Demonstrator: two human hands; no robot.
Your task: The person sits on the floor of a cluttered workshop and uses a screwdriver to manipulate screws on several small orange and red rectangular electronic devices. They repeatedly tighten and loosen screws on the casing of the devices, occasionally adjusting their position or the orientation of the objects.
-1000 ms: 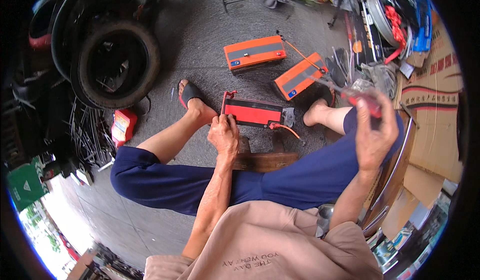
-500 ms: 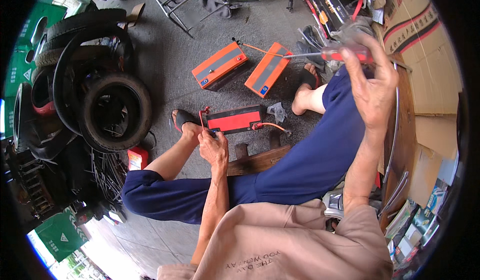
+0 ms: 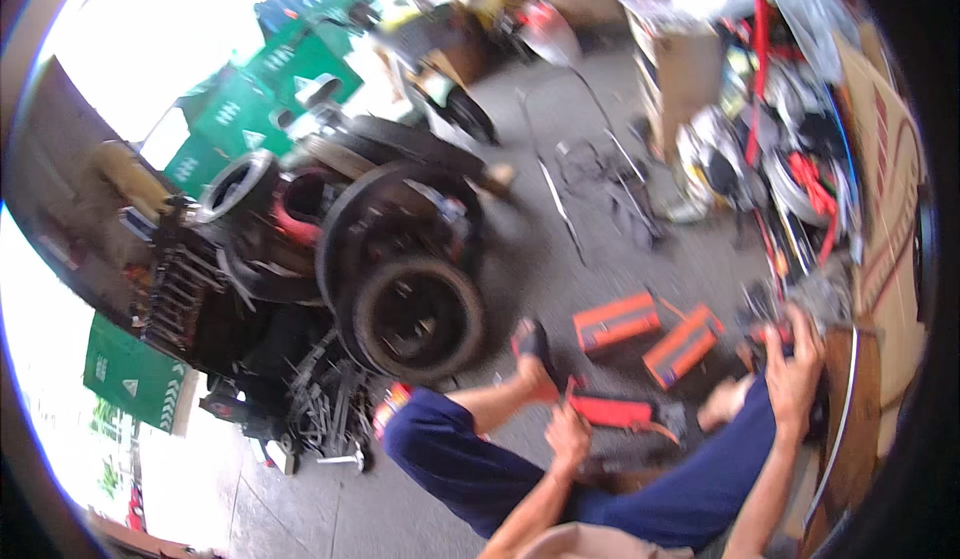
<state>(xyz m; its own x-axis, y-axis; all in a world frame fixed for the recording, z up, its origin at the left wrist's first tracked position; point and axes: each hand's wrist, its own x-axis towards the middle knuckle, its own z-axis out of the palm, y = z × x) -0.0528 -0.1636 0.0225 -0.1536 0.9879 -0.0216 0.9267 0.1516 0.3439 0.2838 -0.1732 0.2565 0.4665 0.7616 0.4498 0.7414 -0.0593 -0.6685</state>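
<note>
The picture is blurred. A flat red box (image 3: 612, 411) lies on the grey floor between my bare feet. My left hand (image 3: 567, 433) sits at its near left end with the fingers curled on it. To the right, beside my blue-trousered knee, my right hand (image 3: 795, 371) is closed around a red-handled screwdriver (image 3: 768, 336). Its shaft is lost in the blur. Two orange boxes lie just beyond, one (image 3: 615, 321) in the middle and one (image 3: 682, 345) to its right, near my right hand.
Stacked tyres (image 3: 415, 319) and wheel parts stand close on the left, with dark metal tools (image 3: 180, 294) beside them. Green crates (image 3: 290, 69) are at the back. A thin metal frame (image 3: 570, 189) lies on the floor. Cardboard (image 3: 890, 189) and coiled cables (image 3: 800, 179) crowd the right.
The view has swung upward, showing more of the shop. My right hand came down from its raised position with the screwdriver. My left hand stayed at the red box.
</note>
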